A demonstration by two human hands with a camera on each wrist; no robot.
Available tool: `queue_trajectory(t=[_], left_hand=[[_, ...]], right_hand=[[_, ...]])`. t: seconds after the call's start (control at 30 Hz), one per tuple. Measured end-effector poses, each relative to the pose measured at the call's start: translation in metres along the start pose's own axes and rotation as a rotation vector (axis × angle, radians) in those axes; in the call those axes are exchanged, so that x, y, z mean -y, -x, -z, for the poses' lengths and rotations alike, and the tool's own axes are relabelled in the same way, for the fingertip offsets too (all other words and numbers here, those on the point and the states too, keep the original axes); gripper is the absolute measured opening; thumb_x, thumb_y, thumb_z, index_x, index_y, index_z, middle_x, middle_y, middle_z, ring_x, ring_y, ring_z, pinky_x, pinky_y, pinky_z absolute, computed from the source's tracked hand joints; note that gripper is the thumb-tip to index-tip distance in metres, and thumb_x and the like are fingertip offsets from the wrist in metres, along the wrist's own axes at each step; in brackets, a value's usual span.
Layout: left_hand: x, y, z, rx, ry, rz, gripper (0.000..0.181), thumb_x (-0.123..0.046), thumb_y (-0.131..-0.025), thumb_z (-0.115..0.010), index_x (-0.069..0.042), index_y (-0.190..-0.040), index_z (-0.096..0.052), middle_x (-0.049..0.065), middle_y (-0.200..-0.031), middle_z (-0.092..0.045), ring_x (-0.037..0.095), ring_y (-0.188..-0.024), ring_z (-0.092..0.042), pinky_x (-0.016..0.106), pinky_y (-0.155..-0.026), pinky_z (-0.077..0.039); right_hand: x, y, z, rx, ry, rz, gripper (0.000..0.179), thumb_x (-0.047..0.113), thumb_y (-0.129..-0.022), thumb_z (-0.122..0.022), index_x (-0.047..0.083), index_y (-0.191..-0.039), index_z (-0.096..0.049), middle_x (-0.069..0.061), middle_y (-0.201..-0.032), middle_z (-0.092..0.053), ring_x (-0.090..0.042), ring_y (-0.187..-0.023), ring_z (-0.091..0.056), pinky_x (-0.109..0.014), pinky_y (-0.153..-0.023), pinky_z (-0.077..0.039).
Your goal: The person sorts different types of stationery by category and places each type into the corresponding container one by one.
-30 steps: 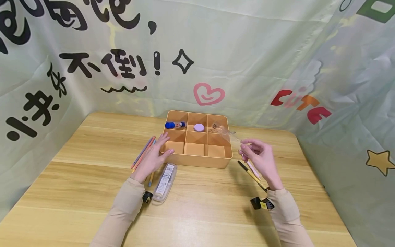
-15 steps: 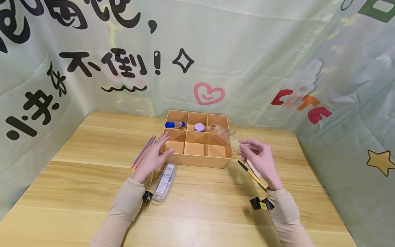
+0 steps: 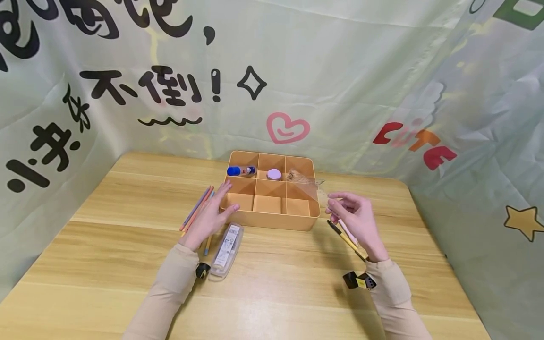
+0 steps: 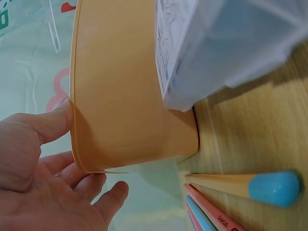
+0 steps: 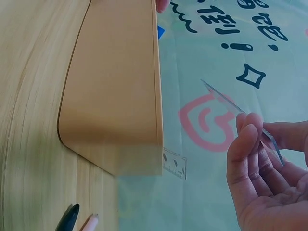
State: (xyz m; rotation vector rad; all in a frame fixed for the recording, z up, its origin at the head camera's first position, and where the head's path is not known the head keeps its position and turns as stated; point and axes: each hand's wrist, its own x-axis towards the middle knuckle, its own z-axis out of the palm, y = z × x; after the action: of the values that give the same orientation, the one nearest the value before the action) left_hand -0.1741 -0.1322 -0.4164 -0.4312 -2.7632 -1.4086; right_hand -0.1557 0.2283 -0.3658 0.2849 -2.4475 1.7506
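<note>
Clear thin plastic piece [image 5: 226,99]: in the right wrist view we are pinching it between the thumb and fingers of our right hand [image 5: 269,187], holding it in the air just beside the tan rectangular plastic box [image 5: 110,72]. One clear strip with printed marks [image 5: 174,164] is sticking out past the box.

In the head view we are counting six compartments, with one blue-capped glue stick [image 3: 241,171], one lilac round-topped item [image 3: 274,174] and one crinkled clear plastic item [image 3: 297,176] lying along the back row. One black-and-yellow pen [image 3: 343,237] and one pink pen [image 3: 348,232] are lying near our right hand. We are apparently handling the clear piece; the next move is calling for a light pinch and a steady box.

In the left wrist view our left hand [image 4: 48,192] is touching the rim, fingers relaxed. One translucent white-labelled plastic case [image 4: 221,53] and at least four slim coloured pencils [image 4: 214,211] are lying nearby.
</note>
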Motion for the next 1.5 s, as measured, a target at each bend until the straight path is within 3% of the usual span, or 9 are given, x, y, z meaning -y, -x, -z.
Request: queue_trajectory(t=[0.53, 0.87, 1.07, 1.17, 1.4, 1.5], left_hand=[[0.0, 0.0, 0.001, 0.001, -0.013, 0.033, 0.074, -0.025, -0.102, -0.06, -0.006, -0.16, -0.019, 0.025, -0.166, -0.018, 0.047, -0.153, -0.018, 0.062, -0.124, -0.02], [0.0, 0.0, 0.001, 0.0, -0.005, 0.029, 0.075, -0.023, -0.102, -0.061, -0.006, -0.16, -0.018, 0.026, -0.166, -0.018, 0.047, -0.152, -0.019, 0.062, -0.124, -0.022], [-0.001, 0.0, 0.0, 0.001, 0.005, 0.029, 0.074, -0.022, -0.102, -0.06, -0.005, -0.16, -0.018, 0.025, -0.167, -0.017, 0.047, -0.153, -0.018, 0.062, -0.124, -0.021], [0.0, 0.0, 0.0, 0.0, 0.005, 0.031, 0.074, -0.022, -0.102, -0.06, -0.005, -0.16, -0.019, 0.026, -0.166, -0.017, 0.047, -0.153, -0.018, 0.062, -0.124, -0.021], [0.0, 0.0, 0.0, -0.003, -0.006, 0.025, 0.073, -0.022, -0.102, -0.06, -0.005, -0.16, -0.019, 0.027, -0.166, -0.017, 0.047, -0.153, -0.017, 0.062, -0.124, -0.02], [0.0, -0.001, 0.0, -0.003, -0.003, 0.029, 0.074, -0.022, -0.102, -0.06, -0.005, -0.16, -0.019, 0.027, -0.166, -0.018, 0.047, -0.153, -0.017, 0.062, -0.124, -0.02]], right_hand=[[0.005, 0.0, -0.008, 0.024, -0.033, -0.009, 0.027, 0.009, -0.099, -0.063, -0.011, -0.118, -0.064, -0.001, -0.076, -0.076, -0.008, -0.059, -0.066, -0.029, -0.057, -0.06], [0.007, -0.002, -0.015, 0.049, -0.037, -0.023, 0.028, 0.009, -0.099, -0.063, -0.011, -0.118, -0.064, 0.013, -0.073, -0.073, -0.008, -0.06, -0.066, -0.027, -0.059, -0.06], [0.009, -0.003, -0.02, 0.063, -0.057, -0.011, 0.026, 0.007, -0.099, -0.063, -0.011, -0.118, -0.064, 0.014, -0.073, -0.073, -0.01, -0.058, -0.066, -0.026, -0.057, -0.059], [0.01, -0.004, -0.022, 0.07, -0.057, -0.013, 0.026, 0.009, -0.099, -0.063, -0.01, -0.117, -0.065, 0.012, -0.073, -0.073, -0.011, -0.058, -0.066, -0.028, -0.057, -0.059], [0.013, -0.006, -0.029, 0.085, -0.065, -0.016, 0.026, 0.01, -0.098, -0.065, -0.009, -0.116, -0.066, -0.007, -0.078, -0.075, -0.015, -0.061, -0.067, -0.029, -0.058, -0.059], [0.014, -0.007, -0.031, 0.097, -0.074, -0.02, 0.028, 0.009, -0.098, -0.065, -0.011, -0.117, -0.064, -0.007, -0.078, -0.075, -0.018, -0.062, -0.068, -0.028, -0.058, -0.06]])
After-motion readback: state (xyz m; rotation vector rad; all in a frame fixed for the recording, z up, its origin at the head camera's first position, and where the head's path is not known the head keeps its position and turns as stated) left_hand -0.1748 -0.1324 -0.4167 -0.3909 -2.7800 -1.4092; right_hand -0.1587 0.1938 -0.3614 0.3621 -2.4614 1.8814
